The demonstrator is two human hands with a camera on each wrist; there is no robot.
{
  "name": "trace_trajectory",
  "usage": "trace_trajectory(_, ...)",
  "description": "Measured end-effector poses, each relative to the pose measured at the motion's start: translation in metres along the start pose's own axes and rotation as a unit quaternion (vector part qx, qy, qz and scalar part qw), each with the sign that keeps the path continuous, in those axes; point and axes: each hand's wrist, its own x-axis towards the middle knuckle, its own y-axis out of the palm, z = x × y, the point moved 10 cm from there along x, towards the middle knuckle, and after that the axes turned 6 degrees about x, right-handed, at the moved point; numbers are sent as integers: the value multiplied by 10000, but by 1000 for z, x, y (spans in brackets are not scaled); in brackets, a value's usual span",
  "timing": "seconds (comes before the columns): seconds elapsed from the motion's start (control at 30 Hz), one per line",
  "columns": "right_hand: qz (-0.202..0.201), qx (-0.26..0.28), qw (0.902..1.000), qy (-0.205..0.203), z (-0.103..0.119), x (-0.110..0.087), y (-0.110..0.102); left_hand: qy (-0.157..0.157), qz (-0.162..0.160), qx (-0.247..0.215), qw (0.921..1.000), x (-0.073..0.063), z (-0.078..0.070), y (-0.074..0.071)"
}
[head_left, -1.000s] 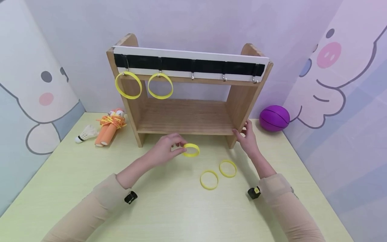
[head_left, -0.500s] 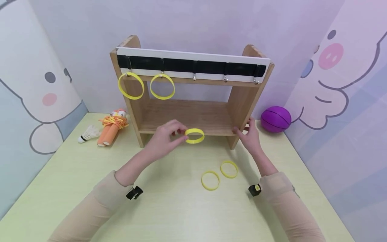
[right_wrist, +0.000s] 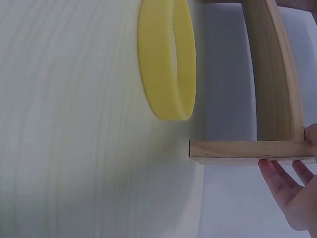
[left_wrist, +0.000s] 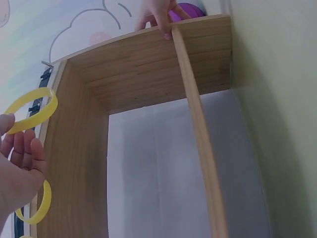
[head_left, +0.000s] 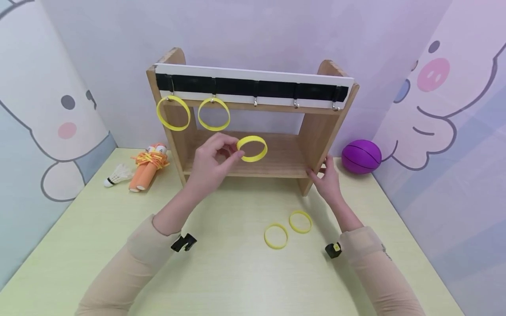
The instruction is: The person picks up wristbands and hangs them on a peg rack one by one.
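At the far left of the pale yellow-green desk (head_left: 237, 281) lies a white shuttlecock (head_left: 120, 174) with a dark band. Just right of it is a jump rope (head_left: 144, 175) with orange handles and orange-yellow cord; the dark marks on its white ends are too small to read. Next stands a light brown wooden shelf unit (head_left: 314, 127), with a white strip bearing a black band (head_left: 237, 88) across its upper front. From the band's two leftmost hooks hang a first yellow ring (head_left: 177, 129) and a second yellow ring (head_left: 215, 129). Before the open compartment is the left hand (head_left: 209, 162), thumb and fingers nearly closed in a pinch on a third yellow ring (head_left: 254, 159), below the hooks and apart from them. Three more metal hooks (head_left: 295, 103) follow along the strip. On the desk lie two loose yellow rings (head_left: 276, 248), near each other. The right hand (head_left: 329, 181) grips the unit's right side panel, thumb inside and fingers outside. At far right sits a purple ball (head_left: 361, 156) with black lines.
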Motion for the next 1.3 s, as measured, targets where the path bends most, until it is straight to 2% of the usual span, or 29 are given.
trace_trajectory(0.3,61,143,9998,154,-4,-2,3,171,-609,-392,9972,19,-11,-9)
trace_trajectory(0.63,124,23,9999,75,-3,-3,4,-156,-1077,-631,9921,38,-9,-14)
trace_trajectory(0.8,119,25,9999,69,-4,-3,4,-481,-1108,-749,9898,42,-4,-12)
trace_trajectory(1.0,149,63,9999,28,-4,-3,5,-783,-999,-794,9887,40,-16,-11)
trace_trajectory(1.07,157,91,9998,5,-4,-3,5,-846,-961,-757,9889,39,-18,-11)
trace_trajectory(1.3,169,120,9998,-30,-4,-2,5,-984,-774,-808,9888,33,-10,-4)
